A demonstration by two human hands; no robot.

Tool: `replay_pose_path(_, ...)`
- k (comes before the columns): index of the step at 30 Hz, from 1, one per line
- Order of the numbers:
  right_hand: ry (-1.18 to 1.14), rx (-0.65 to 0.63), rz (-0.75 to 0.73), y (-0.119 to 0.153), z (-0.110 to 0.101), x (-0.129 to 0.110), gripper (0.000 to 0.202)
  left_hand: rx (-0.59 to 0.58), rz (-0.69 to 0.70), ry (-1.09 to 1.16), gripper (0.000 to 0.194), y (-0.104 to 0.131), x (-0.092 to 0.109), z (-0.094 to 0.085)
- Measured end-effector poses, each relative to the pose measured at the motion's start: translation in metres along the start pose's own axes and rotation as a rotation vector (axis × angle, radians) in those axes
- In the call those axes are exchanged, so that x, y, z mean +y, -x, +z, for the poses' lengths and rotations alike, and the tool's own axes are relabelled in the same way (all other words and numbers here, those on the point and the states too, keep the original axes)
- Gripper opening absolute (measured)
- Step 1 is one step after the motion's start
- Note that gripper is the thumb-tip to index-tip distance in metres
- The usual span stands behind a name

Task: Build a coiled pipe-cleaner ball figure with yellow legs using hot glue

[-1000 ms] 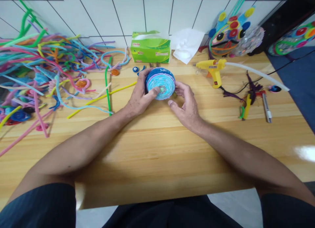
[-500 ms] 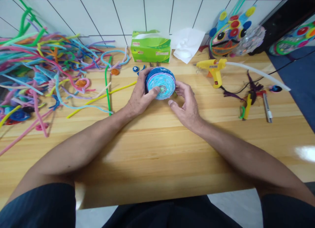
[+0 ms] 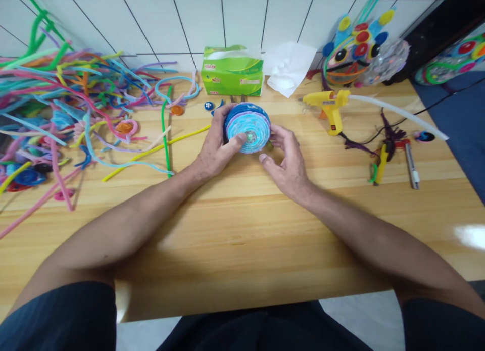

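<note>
Blue coiled disc, round face tilted toward wearer; left hand grips it, right hand loosely open.

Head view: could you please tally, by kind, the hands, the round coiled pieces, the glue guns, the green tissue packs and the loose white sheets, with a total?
Hands: 2 (left hand, right hand)
Round coiled piece: 1
Glue gun: 1
Green tissue pack: 1
Loose white sheet: 1
Total: 6

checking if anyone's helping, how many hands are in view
2: the left hand grips the round blue thing from its left; the right hand is at its right edge.
</note>
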State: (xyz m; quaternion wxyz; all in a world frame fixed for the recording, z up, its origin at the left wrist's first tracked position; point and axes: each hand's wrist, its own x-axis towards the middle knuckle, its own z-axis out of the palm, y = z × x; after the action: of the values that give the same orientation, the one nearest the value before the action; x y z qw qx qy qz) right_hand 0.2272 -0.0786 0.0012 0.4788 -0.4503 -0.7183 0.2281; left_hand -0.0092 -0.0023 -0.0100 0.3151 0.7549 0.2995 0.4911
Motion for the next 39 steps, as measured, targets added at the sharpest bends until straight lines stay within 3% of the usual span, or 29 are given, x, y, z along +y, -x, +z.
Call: replay_pose_path(39,-0.001,0.005,-0.003,0.0003,0.0002,0.0027,0.068,0.002,0.009,0.017,0.081,0.0001,0.0014,0.0010)
